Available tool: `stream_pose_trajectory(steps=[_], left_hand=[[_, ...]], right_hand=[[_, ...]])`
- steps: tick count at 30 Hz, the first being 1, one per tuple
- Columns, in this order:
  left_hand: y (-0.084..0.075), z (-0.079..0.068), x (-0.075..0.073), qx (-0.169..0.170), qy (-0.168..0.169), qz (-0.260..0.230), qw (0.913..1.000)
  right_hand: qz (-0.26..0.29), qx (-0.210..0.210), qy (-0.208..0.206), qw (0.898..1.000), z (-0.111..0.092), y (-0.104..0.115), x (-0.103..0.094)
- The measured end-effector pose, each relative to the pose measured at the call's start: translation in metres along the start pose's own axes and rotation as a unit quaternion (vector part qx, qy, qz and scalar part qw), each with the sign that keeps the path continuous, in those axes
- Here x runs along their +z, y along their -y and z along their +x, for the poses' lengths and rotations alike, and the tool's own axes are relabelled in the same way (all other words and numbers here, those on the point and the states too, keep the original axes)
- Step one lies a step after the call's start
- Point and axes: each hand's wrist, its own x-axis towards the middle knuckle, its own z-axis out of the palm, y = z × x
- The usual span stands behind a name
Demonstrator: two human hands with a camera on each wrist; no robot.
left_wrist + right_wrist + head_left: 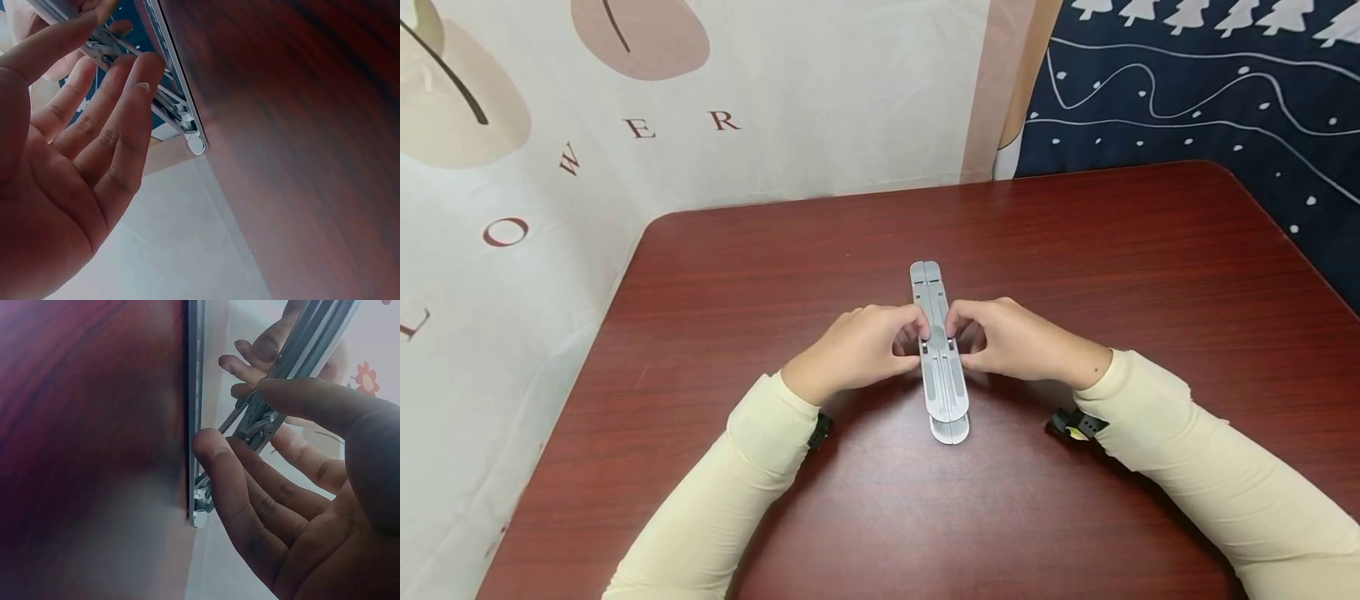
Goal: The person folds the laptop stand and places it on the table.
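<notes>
The dark red table fills your view, backed by a printed cloth. In the middle lies the grey folding stand, lengthwise away from you. Your left hand and right hand pinch its middle from either side, fingers curled onto the upper bars. The wrist views show the top layer lifted off the base plate, hinges showing. It looks barely begun: the stand remains mostly folded.

A dark red wooden table with rounded corners stands against a pale cloth backdrop (brown leaf shapes, scattered letters), beside a navy tree-patterned cloth
</notes>
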Motion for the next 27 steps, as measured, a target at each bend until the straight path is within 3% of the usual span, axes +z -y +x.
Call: stream_pose_trajectory(steps=[27], left_hand=[[0.0021,0.0002,0.0005,-0.003,0.031,0.007,0.9995]], right_hand=[[-0.050,-0.006,0.023,0.998,0.0005,0.0004,0.0063]])
